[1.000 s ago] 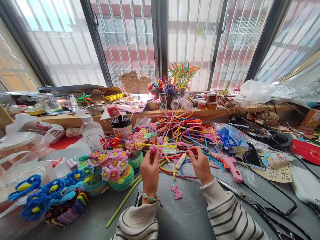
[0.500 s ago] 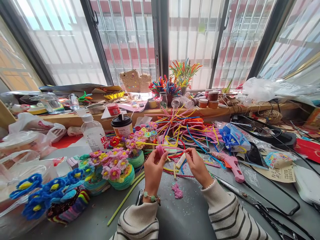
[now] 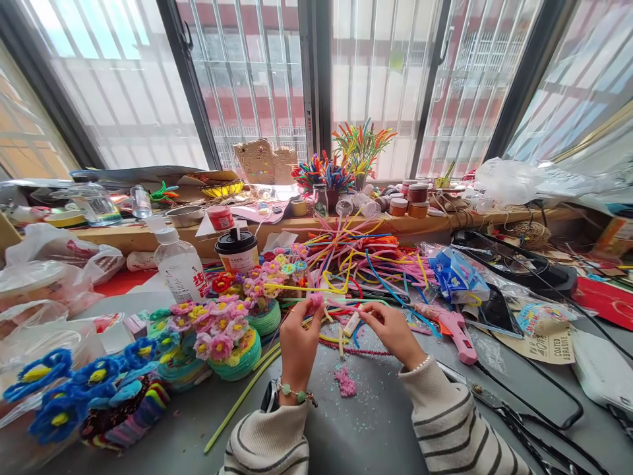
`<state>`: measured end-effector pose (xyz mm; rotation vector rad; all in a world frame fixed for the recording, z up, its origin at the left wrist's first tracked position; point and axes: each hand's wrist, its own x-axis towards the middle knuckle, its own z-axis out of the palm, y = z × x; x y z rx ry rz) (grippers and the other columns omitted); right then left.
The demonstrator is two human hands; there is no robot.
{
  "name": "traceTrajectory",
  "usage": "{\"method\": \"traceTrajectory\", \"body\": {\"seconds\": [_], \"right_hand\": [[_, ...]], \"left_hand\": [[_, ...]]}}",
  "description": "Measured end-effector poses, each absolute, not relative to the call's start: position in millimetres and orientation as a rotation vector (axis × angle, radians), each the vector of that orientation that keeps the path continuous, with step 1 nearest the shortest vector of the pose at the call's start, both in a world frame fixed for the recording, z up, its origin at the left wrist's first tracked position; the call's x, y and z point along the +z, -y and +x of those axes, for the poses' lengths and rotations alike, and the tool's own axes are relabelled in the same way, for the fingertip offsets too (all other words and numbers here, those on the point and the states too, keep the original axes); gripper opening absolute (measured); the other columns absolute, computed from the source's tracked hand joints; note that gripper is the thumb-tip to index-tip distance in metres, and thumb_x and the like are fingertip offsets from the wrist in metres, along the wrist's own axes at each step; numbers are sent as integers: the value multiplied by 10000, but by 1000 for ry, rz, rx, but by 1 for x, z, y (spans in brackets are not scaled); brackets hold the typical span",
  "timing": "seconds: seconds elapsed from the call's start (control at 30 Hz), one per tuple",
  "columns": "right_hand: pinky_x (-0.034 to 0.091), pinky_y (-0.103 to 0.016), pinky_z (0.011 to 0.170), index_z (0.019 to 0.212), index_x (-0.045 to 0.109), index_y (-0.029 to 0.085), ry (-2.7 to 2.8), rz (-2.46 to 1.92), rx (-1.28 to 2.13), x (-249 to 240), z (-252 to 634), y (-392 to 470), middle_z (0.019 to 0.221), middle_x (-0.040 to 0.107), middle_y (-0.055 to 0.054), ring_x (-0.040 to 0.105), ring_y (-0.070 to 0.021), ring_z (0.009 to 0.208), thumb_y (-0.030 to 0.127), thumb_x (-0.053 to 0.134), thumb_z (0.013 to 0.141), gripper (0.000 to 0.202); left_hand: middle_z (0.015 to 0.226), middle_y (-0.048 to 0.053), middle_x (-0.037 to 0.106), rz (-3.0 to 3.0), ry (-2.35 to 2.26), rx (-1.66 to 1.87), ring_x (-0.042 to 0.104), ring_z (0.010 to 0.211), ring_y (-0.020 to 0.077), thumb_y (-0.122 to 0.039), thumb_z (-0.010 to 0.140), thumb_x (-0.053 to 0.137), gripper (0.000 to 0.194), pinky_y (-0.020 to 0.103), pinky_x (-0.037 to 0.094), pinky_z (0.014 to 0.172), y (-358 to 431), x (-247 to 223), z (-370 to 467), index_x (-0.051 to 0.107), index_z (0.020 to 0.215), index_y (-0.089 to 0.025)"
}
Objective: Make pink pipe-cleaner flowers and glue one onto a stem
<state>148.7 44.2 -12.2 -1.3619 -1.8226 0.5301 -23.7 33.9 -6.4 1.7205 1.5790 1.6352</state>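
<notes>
My left hand (image 3: 300, 336) pinches the curled end of a pink pipe cleaner (image 3: 343, 307) between thumb and fingers; my right hand (image 3: 390, 326) grips its straight end by the fingertips. It is held up over the middle of the bench (image 3: 366, 435), its long axis running nearly parallel to the back edge, the straight end pointing right and dipping slightly. Below, between my wrists, lies a fuzzy pink piece (image 3: 345, 382). Toward the bench's back edge spreads a heap of loose pipe cleaners (image 3: 356, 247). On the right, a pink glue gun (image 3: 463, 340) aims its nozzle leftward; scissors (image 3: 514, 422) lie toward the front right corner. Blue flowers (image 3: 96, 377) fill the front left.
</notes>
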Motion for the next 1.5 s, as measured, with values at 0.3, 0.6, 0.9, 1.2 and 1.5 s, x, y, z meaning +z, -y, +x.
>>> {"method": "traceTrajectory", "body": {"seconds": [0.3,0.6,0.9,1.2,1.5], "right_hand": [[284,-220,434,708,589,196,1865,-1358,445,-15,147,-44,500,502,21,429,-120,454,376,397,771,271],[301,-223,462,726,611,205,1865,-1386,398,-15,148,-44,533,556,18,471,-125,477,348,412,772,249],[391,-258,593,765,627,211,1822,-1335,444,-14,150,-45,744,651,-26,567,-171,660,337,418,771,244],[399,-270,592,777,631,214,1794,-1357,428,-11,152,-43,738,658,-29,574,-179,650,344,415,777,252],[390,-257,576,770,632,216,1804,-1374,418,-12,152,-43,733,656,-17,569,-167,641,321,428,768,230]], "left_hand": [[860,73,639,1824,-1604,1528,585,795,188,-361,716,485,281,291,436,723,-33,-4,-21,585,893,-167],[870,71,640,1811,-1572,1473,587,807,182,-350,726,475,270,275,439,717,-31,-3,-21,580,894,-166],[846,66,635,1781,-1520,1511,586,776,178,-361,696,512,267,279,440,715,-31,-4,-21,584,867,-168],[856,80,643,1662,-1464,1485,590,795,198,-369,663,549,301,275,461,678,-33,-7,-22,594,881,-166],[858,77,635,1742,-1487,1468,584,790,190,-350,684,531,283,293,446,720,-33,-6,-21,577,891,-162]]}}
